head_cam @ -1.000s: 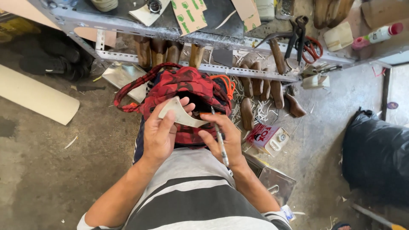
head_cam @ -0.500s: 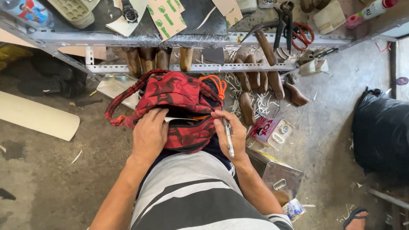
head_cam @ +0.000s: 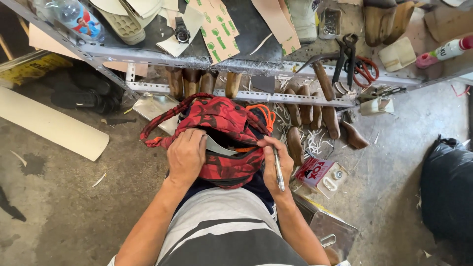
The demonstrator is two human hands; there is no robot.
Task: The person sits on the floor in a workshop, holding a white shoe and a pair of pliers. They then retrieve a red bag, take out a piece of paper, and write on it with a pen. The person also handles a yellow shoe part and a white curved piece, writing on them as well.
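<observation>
A red and black patterned bag (head_cam: 219,125) rests on my lap, its mouth open toward me. My left hand (head_cam: 186,156) lies on the bag's left rim, its fingers pushing a pale grey flat piece (head_cam: 219,147) down into the opening. My right hand (head_cam: 274,165) grips the right rim with its fingertips and also holds a silver pen (head_cam: 279,170) that points down along the hand. An orange cord (head_cam: 263,114) and a red braided strap (head_cam: 165,120) hang off the bag.
A metal workbench (head_cam: 217,64) stands ahead with pattern pieces, pliers (head_cam: 347,54), a wristwatch and a bottle (head_cam: 79,19). Wooden shoe lasts (head_cam: 322,116) line the floor under it. A metal box (head_cam: 327,229) lies at my right, a black sack (head_cam: 446,189) farther right.
The pale piece, held up above the bag a second ago, has gone down into the opening. My hands have dropped onto the bag's rim, and the view has shifted up toward the bench.
</observation>
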